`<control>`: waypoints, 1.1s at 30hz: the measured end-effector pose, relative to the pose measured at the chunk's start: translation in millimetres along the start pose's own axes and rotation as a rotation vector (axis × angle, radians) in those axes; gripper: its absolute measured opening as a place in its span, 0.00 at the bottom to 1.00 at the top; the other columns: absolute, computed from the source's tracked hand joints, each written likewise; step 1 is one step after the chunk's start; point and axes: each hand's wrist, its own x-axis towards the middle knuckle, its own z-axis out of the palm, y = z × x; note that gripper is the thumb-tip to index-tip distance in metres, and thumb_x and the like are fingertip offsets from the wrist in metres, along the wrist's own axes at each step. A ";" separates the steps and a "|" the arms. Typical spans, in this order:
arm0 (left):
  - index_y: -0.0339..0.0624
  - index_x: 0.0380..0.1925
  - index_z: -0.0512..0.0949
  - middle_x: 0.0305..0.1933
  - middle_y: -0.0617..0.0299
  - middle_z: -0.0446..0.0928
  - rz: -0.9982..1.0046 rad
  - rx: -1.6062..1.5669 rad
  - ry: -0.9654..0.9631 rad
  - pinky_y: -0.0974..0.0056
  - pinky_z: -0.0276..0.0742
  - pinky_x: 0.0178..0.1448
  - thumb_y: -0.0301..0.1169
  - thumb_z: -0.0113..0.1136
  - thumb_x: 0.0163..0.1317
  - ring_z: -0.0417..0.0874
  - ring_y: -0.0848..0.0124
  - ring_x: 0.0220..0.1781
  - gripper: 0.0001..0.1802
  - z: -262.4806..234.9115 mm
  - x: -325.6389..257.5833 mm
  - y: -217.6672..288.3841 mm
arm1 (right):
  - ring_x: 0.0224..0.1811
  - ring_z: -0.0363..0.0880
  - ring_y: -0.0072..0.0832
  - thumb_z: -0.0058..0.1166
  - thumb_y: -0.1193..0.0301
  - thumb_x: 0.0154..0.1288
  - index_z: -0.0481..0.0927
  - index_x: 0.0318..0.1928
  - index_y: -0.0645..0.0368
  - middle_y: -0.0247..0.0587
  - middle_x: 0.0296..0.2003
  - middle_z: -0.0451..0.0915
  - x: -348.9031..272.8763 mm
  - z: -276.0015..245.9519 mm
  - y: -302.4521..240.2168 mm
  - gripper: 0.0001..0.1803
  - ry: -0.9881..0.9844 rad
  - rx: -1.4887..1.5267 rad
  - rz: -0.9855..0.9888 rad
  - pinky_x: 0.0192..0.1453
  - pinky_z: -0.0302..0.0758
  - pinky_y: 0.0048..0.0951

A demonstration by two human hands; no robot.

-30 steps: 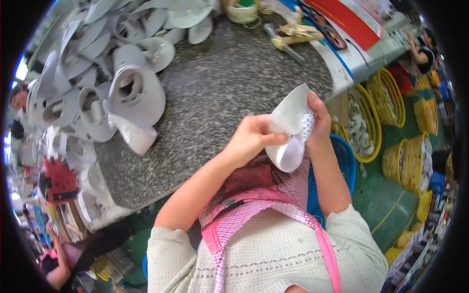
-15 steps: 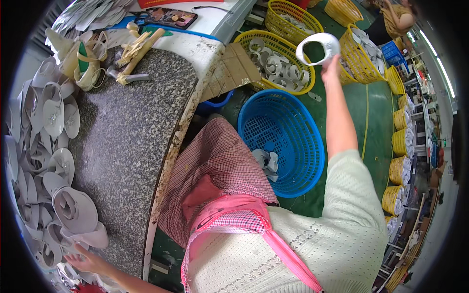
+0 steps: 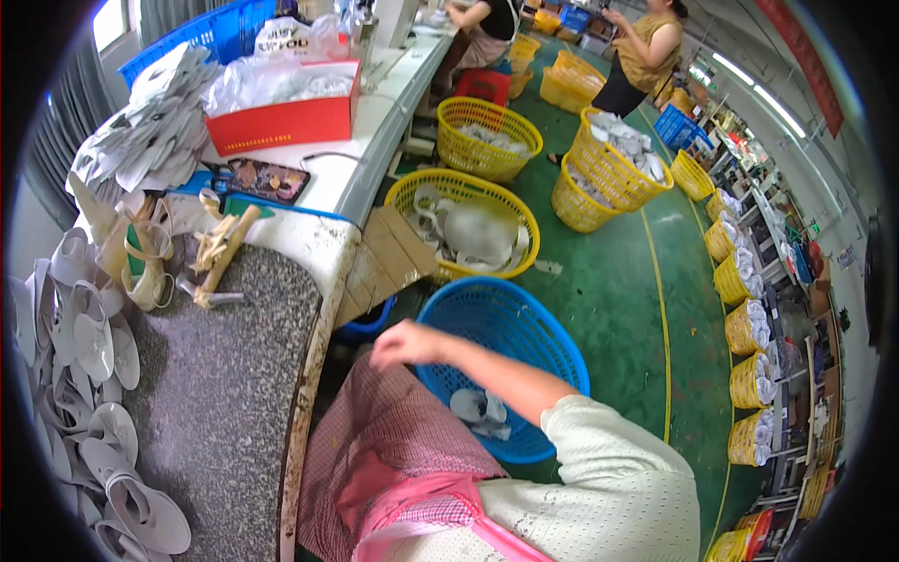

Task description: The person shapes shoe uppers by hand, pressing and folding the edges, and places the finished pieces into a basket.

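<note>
My right hand (image 3: 407,345) hangs above my lap, beside the near-left rim of a blue basket (image 3: 571,351). Its fingers are loosely curled, and nothing shows in them. My left hand is outside the picture. A few white curved pieces (image 3: 479,407), like shoe uppers, lie in the blue basket. Farther off, a yellow basket (image 3: 398,197) holds several such pieces, with a smeared pale shape (image 3: 482,229) over them. At the left, a heap of white strapped shoe parts (image 3: 94,345) borders the speckled stone worktop (image 3: 211,393).
On the worktop lie a wooden-handled hammer (image 3: 225,262) and a pale sandal form (image 3: 145,267). A phone (image 3: 267,180) and a red box (image 3: 286,117) sit behind. Cardboard (image 3: 384,262) leans at the bench edge. Stacked yellow baskets (image 3: 609,178) and a person (image 3: 646,51) stand farther back.
My right hand has swung left and toward me, and the white shoe upper is out of it. My left hand has left the picture. The view has tilted up, showing more of the room.
</note>
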 end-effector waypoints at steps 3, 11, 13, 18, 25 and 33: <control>0.44 0.36 0.78 0.24 0.58 0.76 0.491 -0.018 -0.541 0.56 0.71 0.23 0.51 0.57 0.53 0.75 0.54 0.20 0.22 -77.1 35.6 138.2 | 0.43 0.74 0.21 0.60 0.66 0.54 0.71 0.49 0.61 0.36 0.40 0.76 16.9 69.2 -105.4 0.23 -0.327 0.437 -0.162 0.48 0.71 0.24; 0.34 0.21 0.70 0.21 0.52 0.69 0.300 -1.120 -0.804 0.55 0.64 0.29 0.31 0.68 0.40 0.69 0.54 0.24 0.16 -103.8 34.2 287.7 | 0.39 0.71 0.15 0.57 0.68 0.56 0.75 0.39 0.63 0.31 0.34 0.76 72.9 154.0 -165.2 0.13 -0.115 0.681 -0.313 0.43 0.68 0.19; 0.34 0.22 0.70 0.22 0.52 0.70 0.332 -1.231 -0.862 0.55 0.65 0.30 0.33 0.69 0.38 0.70 0.53 0.26 0.18 -102.3 45.9 292.1 | 0.34 0.73 0.15 0.54 0.73 0.58 0.76 0.39 0.62 0.33 0.33 0.78 67.6 148.6 -166.7 0.09 -0.008 0.801 -0.327 0.39 0.71 0.19; 0.34 0.28 0.73 0.30 0.53 0.74 0.367 -1.412 -0.912 0.59 0.71 0.38 0.30 0.64 0.45 0.75 0.56 0.33 0.13 -100.3 52.9 296.1 | 0.30 0.78 0.29 0.46 0.71 0.62 0.71 0.42 0.67 0.46 0.34 0.77 71.5 134.1 -170.1 0.12 0.050 0.958 -0.289 0.38 0.77 0.31; 0.35 0.28 0.75 0.32 0.55 0.74 0.256 -1.427 -0.941 0.62 0.72 0.38 0.28 0.63 0.46 0.76 0.59 0.34 0.11 -99.9 39.6 271.4 | 0.31 0.76 0.18 0.45 0.72 0.64 0.72 0.42 0.69 0.38 0.32 0.77 73.5 156.7 -177.3 0.12 -0.038 1.001 -0.222 0.37 0.74 0.20; 0.37 0.33 0.76 0.31 0.56 0.75 0.140 -1.561 -0.900 0.62 0.74 0.37 0.34 0.67 0.44 0.77 0.61 0.34 0.17 -108.5 43.6 274.1 | 0.26 0.73 0.14 0.52 0.76 0.57 0.76 0.37 0.68 0.35 0.28 0.78 71.3 158.8 -177.9 0.08 0.026 0.839 -0.255 0.30 0.71 0.16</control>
